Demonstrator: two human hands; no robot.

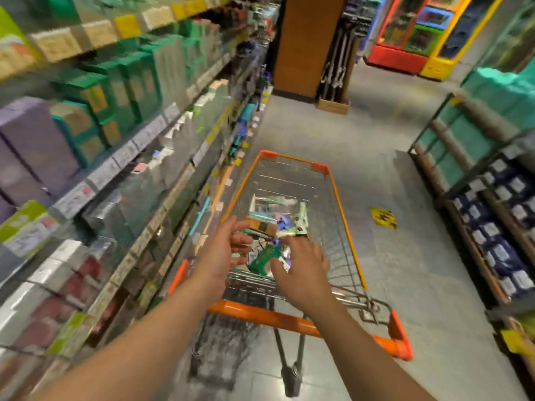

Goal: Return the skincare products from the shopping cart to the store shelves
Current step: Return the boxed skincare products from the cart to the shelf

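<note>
While both hands reach over the cart [344,215], the left hand [228,250] hangs loosely curled and empty at its shelf-side rim, and the right hand [304,264] spreads above the green box [265,260], seemingly not yet gripping through the blur. The products [278,218] lie heaped in the cart's near end, so a hasty grab could tip neighbours deeper or snag a finger in the wire.

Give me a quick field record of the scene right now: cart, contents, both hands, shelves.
cart: orange-trimmed wire cart in the aisle, handle toward the person
contents: mixed skincare boxes and tubes piled at the near end of the basket
left hand: over the basket, fingers loosely curled, holding nothing
right hand: reaching over a green box; grip unclear from blur
shelves: stocked shelves on the person's left
</note>
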